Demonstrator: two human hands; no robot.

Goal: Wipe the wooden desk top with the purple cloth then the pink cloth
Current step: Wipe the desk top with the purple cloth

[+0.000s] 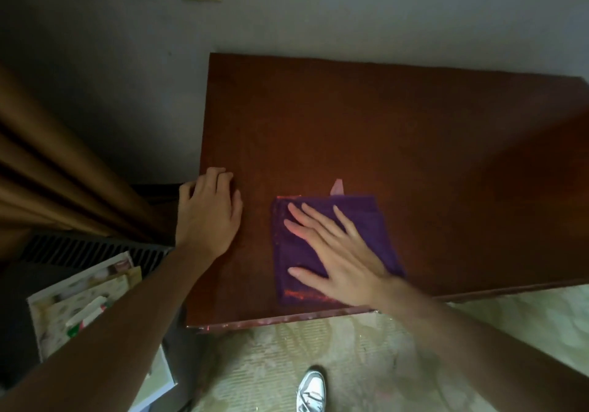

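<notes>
A folded purple cloth (366, 217) lies flat on the dark wooden desk top (382, 131), near its front edge. My right hand (338, 252) presses flat on the cloth with fingers spread. A pink edge (337, 187) sticks out from under the cloth's far side, and pink also shows along its near edge; the pink cloth seems to lie beneath. My left hand (210, 211) rests on the desk's left edge, fingers curled over it, holding nothing.
A brown curtain (57, 169) hangs at the left beside the desk. Below it stand a dark slatted crate (95, 246) and bags with papers (83, 297). A grey wall (350, 13) backs the desk. My shoe (310, 389) is on the patterned floor.
</notes>
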